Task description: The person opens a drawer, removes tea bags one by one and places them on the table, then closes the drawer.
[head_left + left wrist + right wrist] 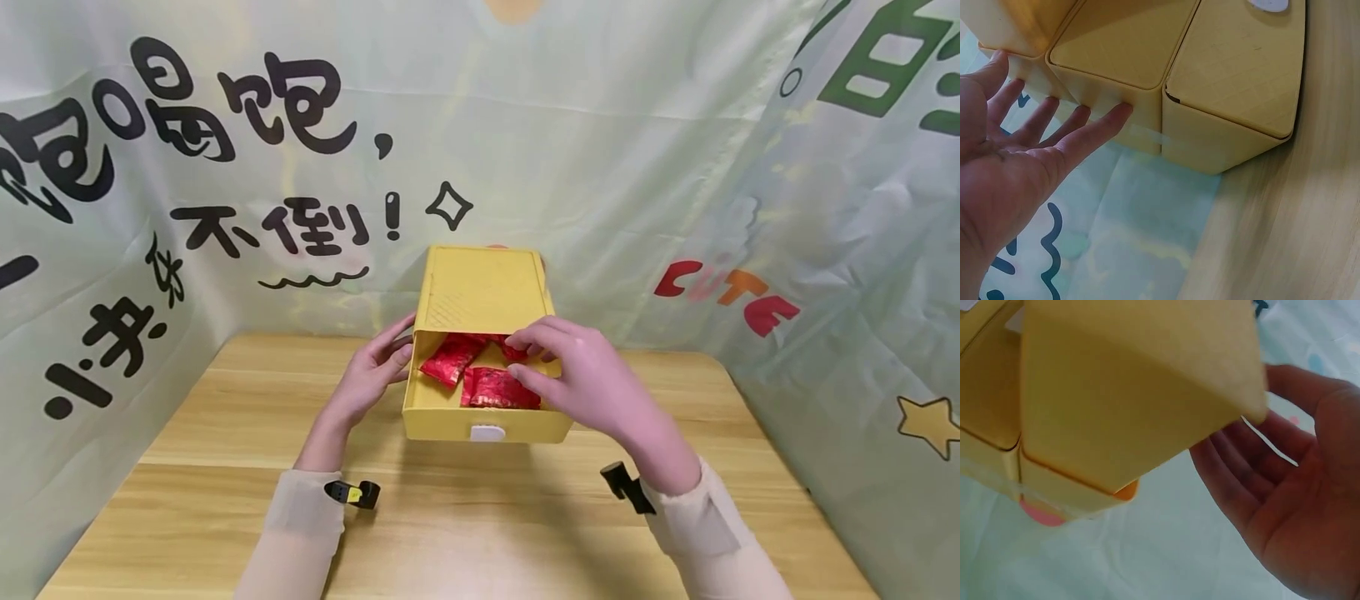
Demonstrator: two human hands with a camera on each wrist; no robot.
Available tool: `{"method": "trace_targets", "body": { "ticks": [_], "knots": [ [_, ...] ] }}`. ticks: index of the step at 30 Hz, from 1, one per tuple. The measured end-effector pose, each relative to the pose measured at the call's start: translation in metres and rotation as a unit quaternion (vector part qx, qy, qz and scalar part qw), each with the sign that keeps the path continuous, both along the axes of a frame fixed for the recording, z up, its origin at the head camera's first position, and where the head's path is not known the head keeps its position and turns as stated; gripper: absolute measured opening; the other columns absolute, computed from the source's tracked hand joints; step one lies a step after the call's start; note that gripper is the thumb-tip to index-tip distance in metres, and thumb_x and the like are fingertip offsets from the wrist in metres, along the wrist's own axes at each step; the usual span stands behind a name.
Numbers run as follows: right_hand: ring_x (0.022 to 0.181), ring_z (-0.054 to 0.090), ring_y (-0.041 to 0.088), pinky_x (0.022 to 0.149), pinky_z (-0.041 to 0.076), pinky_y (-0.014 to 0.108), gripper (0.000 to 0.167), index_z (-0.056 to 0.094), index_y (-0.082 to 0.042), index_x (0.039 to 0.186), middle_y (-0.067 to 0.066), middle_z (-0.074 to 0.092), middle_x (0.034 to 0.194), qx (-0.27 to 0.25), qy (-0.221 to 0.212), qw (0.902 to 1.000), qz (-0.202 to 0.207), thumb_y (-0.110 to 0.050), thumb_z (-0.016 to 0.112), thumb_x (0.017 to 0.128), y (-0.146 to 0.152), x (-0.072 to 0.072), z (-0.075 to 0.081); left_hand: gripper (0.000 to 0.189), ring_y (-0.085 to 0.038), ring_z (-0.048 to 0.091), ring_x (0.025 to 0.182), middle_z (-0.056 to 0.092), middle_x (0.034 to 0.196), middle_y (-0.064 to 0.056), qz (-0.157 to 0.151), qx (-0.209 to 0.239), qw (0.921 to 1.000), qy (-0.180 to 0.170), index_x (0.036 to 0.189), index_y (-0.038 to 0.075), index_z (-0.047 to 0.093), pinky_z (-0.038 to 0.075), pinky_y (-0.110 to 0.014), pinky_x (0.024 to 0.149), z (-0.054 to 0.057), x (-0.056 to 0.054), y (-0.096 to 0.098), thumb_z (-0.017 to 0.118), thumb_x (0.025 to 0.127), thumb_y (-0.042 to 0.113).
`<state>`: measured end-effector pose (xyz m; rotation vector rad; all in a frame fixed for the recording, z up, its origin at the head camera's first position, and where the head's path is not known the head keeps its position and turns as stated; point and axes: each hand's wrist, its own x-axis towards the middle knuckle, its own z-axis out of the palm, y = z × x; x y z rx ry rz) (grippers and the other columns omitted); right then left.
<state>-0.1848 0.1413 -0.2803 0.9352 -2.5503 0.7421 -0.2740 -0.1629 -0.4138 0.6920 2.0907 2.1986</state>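
Observation:
A yellow drawer cabinet (483,287) stands against the back cloth, its top drawer (442,423) pulled out toward me. Inside lie red packets: one at the left (452,358), one at the front (501,389), and another partly covered one (514,350) at the back right. My left hand (1029,156) reaches along the cabinet's side, fingers spread and fingertips at the yellow wall. Over the drawer's right wall comes my right hand (581,371), thumb and fingertips at the back-right packet; I cannot tell whether they pinch it. The drawer wall (1141,394) hides those fingertips in the right wrist view.
The cabinet rests on a wooden table (300,400). Printed cloth (600,167) hangs behind and at both sides, close to the cabinet's back. More yellow drawer fronts (1241,69) show below the opened one, and a white handle (487,433) sits on its front.

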Motion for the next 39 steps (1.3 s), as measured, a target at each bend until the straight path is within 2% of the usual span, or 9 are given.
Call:
{"method": "trace_targets", "body": {
  "ticks": [4,8,10,14,17,23,28,35,39],
  "knots": [
    [0.099,0.071,0.023,0.087,0.061,0.043,0.033,0.074,-0.005,0.121,0.006,0.074,0.114,0.056,-0.080,0.9952,0.007,-0.016,0.082,0.091,0.001,-0.014,0.004,0.056,-0.037,0.046,0.144,0.044,0.160,-0.019,-0.003,-0.002,1.0000,0.003,0.161,0.012,0.040,0.056,-0.050,0.100,0.001,-0.001,0.000,0.057,0.108,0.013],
    [0.105,0.071,0.025,0.094,0.058,0.044,0.039,0.072,-0.004,0.126,0.008,0.074,0.120,0.121,-0.121,0.9850,0.014,-0.022,0.081,0.093,-0.001,-0.023,0.004,0.056,-0.037,0.046,0.144,0.044,0.159,-0.019,-0.004,-0.006,1.0000,0.004,0.162,0.012,0.039,0.058,-0.042,0.097,0.001,-0.001,0.000,0.057,0.108,0.012],
    [0.107,0.070,0.025,0.096,0.057,0.043,0.044,0.071,-0.003,0.129,0.008,0.074,0.121,0.150,-0.132,0.9797,0.016,-0.026,0.082,0.092,-0.004,-0.027,0.004,0.057,-0.037,0.046,0.144,0.044,0.160,-0.019,-0.004,-0.006,1.0000,0.004,0.162,0.012,0.039,0.058,-0.043,0.097,0.001,-0.001,0.000,0.057,0.108,0.012],
    [0.100,0.068,0.022,0.093,0.057,0.041,0.050,0.070,-0.003,0.130,0.006,0.074,0.118,0.192,-0.148,0.9699,0.022,-0.030,0.083,0.091,-0.008,-0.034,0.001,0.056,-0.037,0.046,0.144,0.044,0.160,-0.019,-0.003,-0.005,1.0000,0.004,0.162,0.012,0.039,0.054,-0.054,0.101,0.001,-0.001,0.000,0.057,0.108,0.012],
    [0.091,0.066,0.018,0.087,0.057,0.037,0.048,0.071,-0.003,0.129,0.003,0.073,0.111,0.214,-0.152,0.9644,0.030,-0.029,0.083,0.090,-0.011,-0.038,-0.002,0.056,-0.037,0.046,0.144,0.044,0.160,-0.018,-0.004,-0.002,1.0000,0.004,0.162,0.012,0.039,0.050,-0.061,0.102,0.001,-0.001,0.001,0.057,0.108,0.012],
    [0.084,0.060,0.013,0.078,0.052,0.029,0.040,0.073,-0.009,0.124,-0.005,0.070,0.100,0.226,-0.158,0.9606,0.035,-0.027,0.083,0.089,-0.017,-0.042,-0.006,0.056,-0.037,0.045,0.145,0.042,0.162,-0.016,-0.004,0.000,1.0000,0.004,0.161,0.012,0.039,0.050,-0.062,0.103,0.001,-0.001,0.001,0.057,0.108,0.013],
    [0.088,0.060,0.012,0.080,0.052,0.029,0.040,0.074,-0.010,0.123,-0.004,0.071,0.107,0.224,-0.148,0.9623,0.040,-0.024,0.084,0.088,-0.019,-0.042,-0.008,0.056,-0.037,0.045,0.145,0.042,0.162,-0.017,-0.001,-0.004,1.0000,0.001,0.162,0.013,0.039,0.049,-0.063,0.103,0.002,0.000,0.001,0.056,0.108,0.013],
    [0.103,0.065,0.017,0.090,0.056,0.032,0.044,0.074,-0.006,0.124,0.004,0.070,0.119,0.218,-0.130,0.9662,0.047,-0.021,0.089,0.085,-0.020,-0.039,-0.011,0.056,-0.036,0.045,0.145,0.042,0.162,-0.016,-0.001,-0.004,1.0000,-0.001,0.162,0.013,0.039,0.049,-0.063,0.103,0.002,0.001,0.000,0.057,0.108,0.013],
    [0.103,0.065,0.018,0.089,0.057,0.032,0.042,0.075,-0.006,0.121,0.004,0.069,0.116,0.209,-0.121,0.9687,0.057,-0.019,0.090,0.084,-0.019,-0.038,-0.012,0.056,-0.036,0.045,0.145,0.042,0.162,-0.015,-0.002,-0.002,1.0000,-0.001,0.162,0.013,0.040,0.049,-0.063,0.103,0.001,0.000,0.000,0.057,0.108,0.013]
  ]
}}
